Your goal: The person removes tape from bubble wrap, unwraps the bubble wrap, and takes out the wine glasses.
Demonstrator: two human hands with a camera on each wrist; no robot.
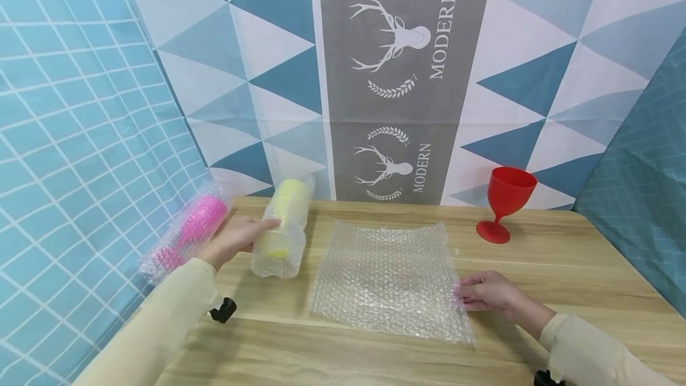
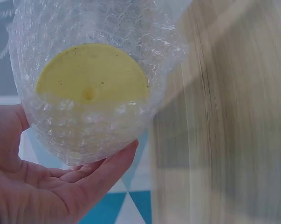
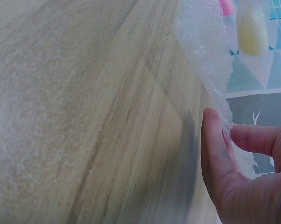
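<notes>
My left hand [image 1: 236, 239] grips a yellow goblet rolled in bubble wrap [image 1: 290, 207] from its left side, at the back left of the table. The goblet's round yellow base [image 2: 91, 74] shows through the wrap in the left wrist view, with the fingers curved under the roll. A flat sheet of bubble wrap [image 1: 383, 279] spreads over the middle of the table. Its right edge is pinched between the thumb and fingers of my right hand [image 1: 490, 292]. In the right wrist view that edge of the sheet [image 3: 208, 51] stands between thumb and fingers.
A bare red goblet [image 1: 509, 192] stands upright at the back right. Against the left wall leans or lies a pink goblet in bubble wrap [image 1: 200, 219], partly behind my left hand. Patterned cloth [image 1: 396, 106] hangs behind the wooden table [image 1: 563, 267].
</notes>
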